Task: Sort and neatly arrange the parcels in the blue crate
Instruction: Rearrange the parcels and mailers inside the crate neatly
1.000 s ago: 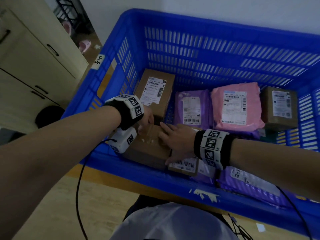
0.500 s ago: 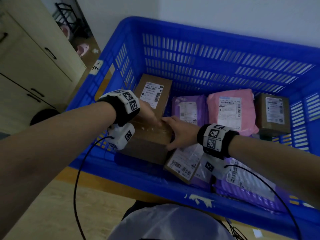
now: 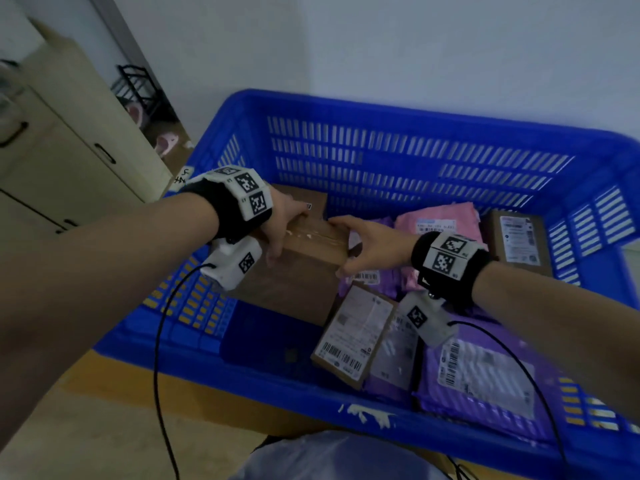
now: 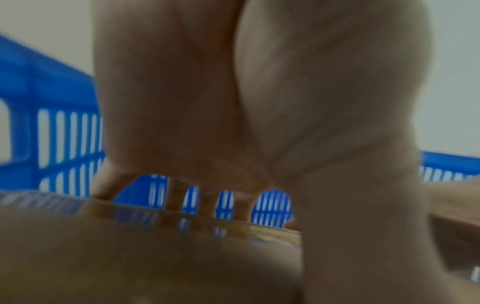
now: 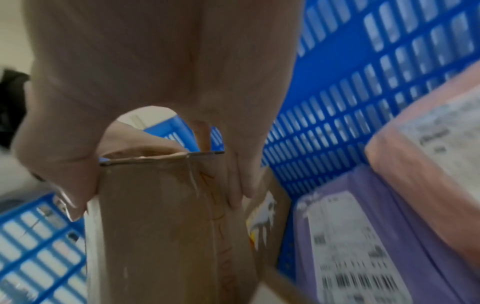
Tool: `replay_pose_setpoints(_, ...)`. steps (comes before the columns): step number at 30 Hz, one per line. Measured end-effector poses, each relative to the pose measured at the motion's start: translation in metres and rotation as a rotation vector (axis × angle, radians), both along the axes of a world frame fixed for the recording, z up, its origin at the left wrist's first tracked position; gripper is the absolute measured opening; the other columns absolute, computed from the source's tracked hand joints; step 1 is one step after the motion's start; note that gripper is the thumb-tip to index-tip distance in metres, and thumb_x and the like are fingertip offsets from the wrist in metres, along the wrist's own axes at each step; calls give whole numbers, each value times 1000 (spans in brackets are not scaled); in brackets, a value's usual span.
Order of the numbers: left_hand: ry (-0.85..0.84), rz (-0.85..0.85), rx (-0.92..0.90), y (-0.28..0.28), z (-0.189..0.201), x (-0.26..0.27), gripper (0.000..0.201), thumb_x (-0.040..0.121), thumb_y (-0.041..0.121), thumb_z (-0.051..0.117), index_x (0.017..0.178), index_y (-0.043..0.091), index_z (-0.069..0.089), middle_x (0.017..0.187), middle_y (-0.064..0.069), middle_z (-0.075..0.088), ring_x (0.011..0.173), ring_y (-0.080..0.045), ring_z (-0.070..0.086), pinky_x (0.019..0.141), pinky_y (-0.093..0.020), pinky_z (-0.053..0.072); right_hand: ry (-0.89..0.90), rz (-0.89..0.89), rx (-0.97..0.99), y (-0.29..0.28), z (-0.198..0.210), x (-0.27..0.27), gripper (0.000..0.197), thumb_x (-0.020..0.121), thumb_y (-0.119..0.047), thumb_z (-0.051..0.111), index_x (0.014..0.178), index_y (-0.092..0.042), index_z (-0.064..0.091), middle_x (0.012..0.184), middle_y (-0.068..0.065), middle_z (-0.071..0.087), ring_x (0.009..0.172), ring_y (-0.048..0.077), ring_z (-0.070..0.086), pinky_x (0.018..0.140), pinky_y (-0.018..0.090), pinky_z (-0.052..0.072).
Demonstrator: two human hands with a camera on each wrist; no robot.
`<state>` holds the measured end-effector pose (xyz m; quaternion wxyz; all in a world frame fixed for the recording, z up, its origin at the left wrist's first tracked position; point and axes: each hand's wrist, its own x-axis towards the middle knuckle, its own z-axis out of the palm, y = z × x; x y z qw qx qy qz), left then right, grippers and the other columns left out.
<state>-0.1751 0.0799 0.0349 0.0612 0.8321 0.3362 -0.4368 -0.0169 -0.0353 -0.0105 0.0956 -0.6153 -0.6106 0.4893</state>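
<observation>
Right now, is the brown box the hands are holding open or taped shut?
Shut. The brown box, gripped by the left hand and right hand, shows shiny tape along its closed top seam; no flaps stick up.

Both forearms are bare; each wrist carries a black fabric band (image 3: 227,211) faced with white blocks printed with black square tag markers (image 3: 445,256); a white camera housing (image 3: 233,263) hangs beneath each, trailing a thin black cable (image 3: 157,341).

Dim, bluish indoor light; wrist views blurred, head view edge-warped.
</observation>
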Motion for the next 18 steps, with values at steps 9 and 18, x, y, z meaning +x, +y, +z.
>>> replay_pose_setpoints(9,-220,21,146,16,56,0,112,50,36,89,141,30,23,134,-3,37,122,-27,43,102,-48,41,83,-197,233,8,41,17,112,65,-35,84,151,-26,12,153,-5,27,136,13,35,102,27,41)
replay_pose_setpoints(18,-727,157,133,5,62,-4,123,47,38,92,142,22,15,138,-6,29,127,-29,35,106,-49,38,343,-472,190,-7,56,61,84,81,-40,68,149,-31,21,148,-8,33,132,8,37,106,33,35)
